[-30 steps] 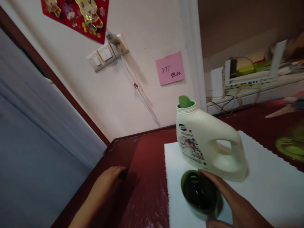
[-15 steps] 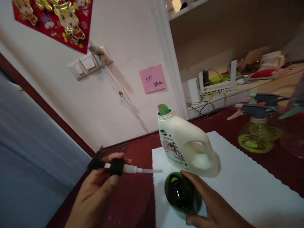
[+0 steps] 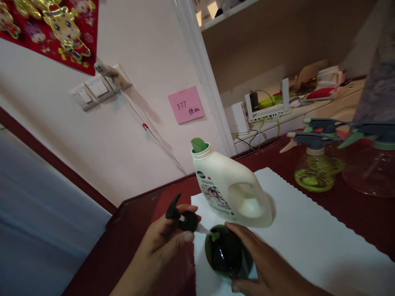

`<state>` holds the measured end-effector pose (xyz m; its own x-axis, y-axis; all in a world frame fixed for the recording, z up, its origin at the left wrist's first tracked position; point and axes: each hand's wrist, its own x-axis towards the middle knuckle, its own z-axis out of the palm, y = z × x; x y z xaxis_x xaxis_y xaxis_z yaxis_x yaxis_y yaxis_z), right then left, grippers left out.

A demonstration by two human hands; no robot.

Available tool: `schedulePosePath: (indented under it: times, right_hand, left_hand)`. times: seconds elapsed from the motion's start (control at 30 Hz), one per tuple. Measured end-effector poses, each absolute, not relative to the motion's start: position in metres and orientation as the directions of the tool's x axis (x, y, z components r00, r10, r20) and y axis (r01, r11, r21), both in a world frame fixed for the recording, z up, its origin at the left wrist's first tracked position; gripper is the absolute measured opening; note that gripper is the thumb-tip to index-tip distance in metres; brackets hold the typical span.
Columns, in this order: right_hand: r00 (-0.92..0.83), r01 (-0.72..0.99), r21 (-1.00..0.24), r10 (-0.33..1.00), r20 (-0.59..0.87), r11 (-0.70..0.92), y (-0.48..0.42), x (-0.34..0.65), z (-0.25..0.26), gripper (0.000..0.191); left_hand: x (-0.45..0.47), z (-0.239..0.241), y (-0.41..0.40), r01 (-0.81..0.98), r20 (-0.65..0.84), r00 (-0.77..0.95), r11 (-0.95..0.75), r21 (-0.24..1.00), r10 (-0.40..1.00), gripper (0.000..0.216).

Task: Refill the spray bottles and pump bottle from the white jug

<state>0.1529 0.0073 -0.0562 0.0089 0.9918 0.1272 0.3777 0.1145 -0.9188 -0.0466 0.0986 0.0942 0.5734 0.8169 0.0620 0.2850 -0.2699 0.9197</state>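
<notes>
My left hand (image 3: 166, 238) grips a dark green pump dispenser head (image 3: 189, 221) by its collar, thumb in front. The pale dip tube slants down to the right, its end at the mouth of a dark green bottle (image 3: 225, 255); how far it goes in I cannot tell. Around the right side of this bottle curls my right hand (image 3: 262, 259), fingers at the back and thumb at the front. The bottle is tilted, its opening towards the left. Just behind stands an uncapped cream detergent jug (image 3: 228, 185) with a green spout and a loop handle.
A white sheet with a scalloped edge (image 3: 296, 222) lies under jug and bottle on the dark red table (image 3: 173, 267). Several spray bottles (image 3: 314, 172) stand at the right. A router (image 3: 271, 115) sits on the shelf behind, and a pink note (image 3: 186, 105) is on the wall.
My left hand has moved right with the pump head, bringing the tube from beside the bottle to its mouth. My right hand still holds the bottle. The view has shifted slightly right.
</notes>
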Motion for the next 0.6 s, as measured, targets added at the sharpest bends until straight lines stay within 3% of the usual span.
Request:
schedulePosePath:
  times: [0.27,0.6]
  right_hand:
    - [0.043,0.356,-0.919,0.98,0.195,0.167,0.009,0.145,-0.059,0.096]
    - [0.052,0.362,-0.92,0.982,0.18,0.15,0.011,0.147,-0.051,0.101]
  left_hand:
    - [-0.025,0.061,0.101,0.18,0.057,0.689,-0.247,0.952,0.723,0.027]
    - [-0.025,0.035,0.11,0.199,0.038,0.712,-0.253,0.947,0.701,0.029]
